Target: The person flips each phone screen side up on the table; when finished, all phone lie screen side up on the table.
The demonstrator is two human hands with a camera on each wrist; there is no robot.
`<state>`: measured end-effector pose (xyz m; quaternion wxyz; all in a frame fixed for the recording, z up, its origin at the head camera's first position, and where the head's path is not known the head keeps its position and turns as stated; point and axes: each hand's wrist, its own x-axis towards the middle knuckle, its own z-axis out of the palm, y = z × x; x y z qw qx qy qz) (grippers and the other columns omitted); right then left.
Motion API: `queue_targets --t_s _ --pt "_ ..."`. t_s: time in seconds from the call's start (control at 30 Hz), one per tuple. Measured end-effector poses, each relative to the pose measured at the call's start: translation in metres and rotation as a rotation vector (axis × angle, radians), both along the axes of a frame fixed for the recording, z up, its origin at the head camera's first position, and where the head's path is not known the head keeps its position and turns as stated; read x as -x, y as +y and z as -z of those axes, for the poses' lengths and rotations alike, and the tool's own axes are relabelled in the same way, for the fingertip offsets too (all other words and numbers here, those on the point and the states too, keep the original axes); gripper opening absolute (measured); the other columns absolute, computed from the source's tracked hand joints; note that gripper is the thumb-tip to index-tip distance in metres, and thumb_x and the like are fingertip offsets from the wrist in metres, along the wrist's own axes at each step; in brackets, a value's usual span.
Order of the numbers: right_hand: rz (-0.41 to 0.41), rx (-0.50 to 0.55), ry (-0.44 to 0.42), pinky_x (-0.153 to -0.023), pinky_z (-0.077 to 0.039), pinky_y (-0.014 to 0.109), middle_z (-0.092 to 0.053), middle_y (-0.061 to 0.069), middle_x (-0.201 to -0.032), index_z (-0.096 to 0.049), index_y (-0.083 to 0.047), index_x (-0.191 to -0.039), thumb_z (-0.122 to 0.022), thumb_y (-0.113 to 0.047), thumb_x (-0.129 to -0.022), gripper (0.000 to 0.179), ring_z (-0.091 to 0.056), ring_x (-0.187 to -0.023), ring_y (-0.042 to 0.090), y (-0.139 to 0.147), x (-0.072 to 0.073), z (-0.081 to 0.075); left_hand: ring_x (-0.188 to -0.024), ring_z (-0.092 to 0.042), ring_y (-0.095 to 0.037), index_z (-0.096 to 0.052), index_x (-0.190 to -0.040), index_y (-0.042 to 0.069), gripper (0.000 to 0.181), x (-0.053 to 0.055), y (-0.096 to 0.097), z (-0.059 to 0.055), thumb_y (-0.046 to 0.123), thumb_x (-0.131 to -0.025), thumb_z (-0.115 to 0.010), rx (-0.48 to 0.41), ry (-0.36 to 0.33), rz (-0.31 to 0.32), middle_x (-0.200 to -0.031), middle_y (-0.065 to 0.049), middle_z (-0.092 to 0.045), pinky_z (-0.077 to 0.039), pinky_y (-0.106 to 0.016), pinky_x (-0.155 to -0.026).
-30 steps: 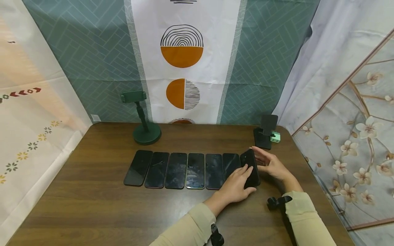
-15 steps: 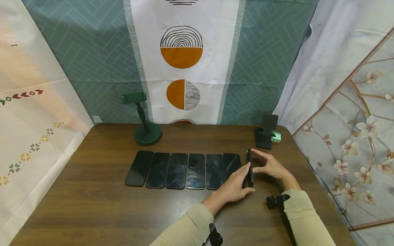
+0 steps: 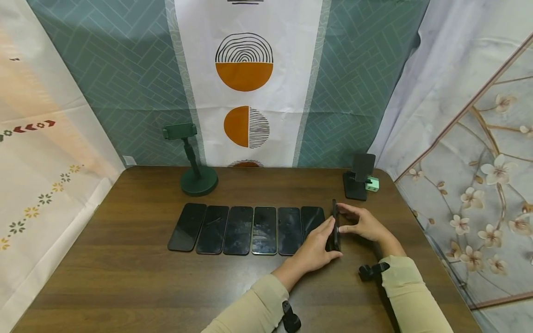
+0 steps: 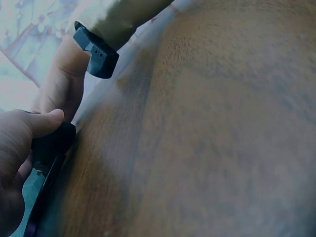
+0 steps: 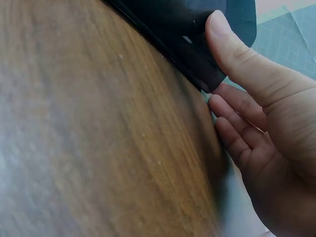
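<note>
A black smartphone (image 3: 335, 222) stands on its long edge at the right end of a row of dark phones, both hands holding it. My left hand (image 3: 312, 249) grips its near end, the thumb (image 4: 47, 123) over the corner and the other fingers along its left side. At the far end, my right hand (image 3: 364, 224) pinches it, the thumb (image 5: 222, 29) against its face and the fingers around the end. Just left of it lies another phone (image 3: 312, 217), partly covered by my left hand. In the right wrist view the held phone (image 5: 173, 19) shows its dark, glossy surface.
Several black phones lie side by side across the wooden table (image 3: 145, 286), one at the left end (image 3: 187, 226). A green phone stand (image 3: 199, 181) stands at the back left. A black stand (image 3: 362, 173) and a small mint-green block (image 3: 372, 184) are at the back right.
The held phone has tipped from a slant with its dark face showing to standing on its edge. It has moved slightly left, with both hands still on it.
</note>
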<state>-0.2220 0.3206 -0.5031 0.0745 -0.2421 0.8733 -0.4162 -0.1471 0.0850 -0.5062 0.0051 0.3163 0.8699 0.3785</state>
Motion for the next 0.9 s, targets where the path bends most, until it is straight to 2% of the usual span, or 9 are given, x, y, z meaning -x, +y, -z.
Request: queue_targets --t_s 0.13,0.27,0.4,0.57,0.7,0.8,0.9 --pt "0.01 -0.023 0.004 -0.101 -0.046 0.056 -0.058 0.024 -0.138 -0.047 0.004 -0.147 -0.084 -0.019 -0.083 0.077 -0.058 -0.122 0.041 0.001 0.0 0.0 -0.147 -0.033 -0.024 -0.03 -0.157 0.001 0.094 0.001 -0.001 -0.001 0.03 -0.085 -0.084 -0.033 0.012 -0.012 -0.164 -0.014 -0.027 -0.037 -0.031 -0.114" --pt "0.004 -0.02 -0.002 -0.102 -0.047 0.05 -0.056 0.024 -0.141 -0.048 0.004 -0.146 -0.084 -0.017 -0.083 0.076 -0.056 -0.125 0.041 0.004 0.0 0.002 -0.146 -0.037 -0.024 -0.036 -0.155 0.002 0.094 0.001 -0.002 -0.003 0.033 -0.082 -0.086 -0.032 0.015 -0.027 -0.164 -0.011 -0.029 -0.04 -0.029 -0.112" --pt "-0.002 0.01 -0.023 -0.105 -0.044 0.051 -0.053 0.024 -0.144 -0.048 0.004 -0.147 -0.084 -0.014 -0.083 0.075 -0.053 -0.13 0.042 0.007 -0.001 0.004 -0.145 -0.038 -0.025 -0.038 -0.154 0.002 0.094 0.0 -0.002 -0.003 0.038 -0.082 -0.085 -0.023 0.014 -0.036 -0.164 -0.011 -0.029 -0.041 -0.03 -0.111" --pt "-0.012 0.035 -0.039 -0.108 -0.039 0.054 -0.051 0.025 -0.146 -0.047 0.004 -0.147 -0.082 -0.013 -0.084 0.074 -0.05 -0.132 0.043 0.009 -0.002 0.004 -0.144 -0.038 -0.026 -0.041 -0.151 0.0 0.092 0.0 -0.002 -0.001 0.04 -0.081 -0.086 -0.054 0.042 -0.034 -0.163 -0.012 -0.029 -0.041 -0.03 -0.11" --pt "-0.016 0.038 -0.037 -0.108 -0.04 0.051 -0.051 0.025 -0.146 -0.047 0.005 -0.147 -0.083 -0.012 -0.084 0.074 -0.05 -0.132 0.043 0.011 -0.002 0.004 -0.146 -0.036 -0.022 -0.045 -0.149 0.0 0.091 0.004 -0.004 0.003 0.042 -0.08 -0.087 -0.072 0.028 -0.021 -0.162 -0.01 -0.032 -0.039 -0.032 -0.112" --pt "-0.016 0.033 -0.031 -0.109 -0.04 0.05 -0.051 0.025 -0.146 -0.047 0.005 -0.146 -0.083 -0.011 -0.084 0.073 -0.049 -0.132 0.044 0.012 -0.003 0.004 -0.148 -0.033 -0.019 -0.049 -0.147 0.0 0.089 0.008 -0.005 0.004 0.042 -0.079 -0.088 -0.072 -0.007 -0.019 -0.16 -0.008 -0.036 -0.037 -0.034 -0.115" --pt "-0.014 0.031 -0.032 -0.11 -0.039 0.046 -0.05 0.024 -0.147 -0.048 0.003 -0.147 -0.082 -0.011 -0.084 0.073 -0.046 -0.136 0.043 0.013 -0.002 0.004 -0.148 -0.032 -0.017 -0.052 -0.146 0.001 0.088 0.01 -0.006 0.004 0.042 -0.077 -0.089 -0.054 -0.041 -0.042 -0.159 -0.007 -0.038 -0.035 -0.038 -0.117"
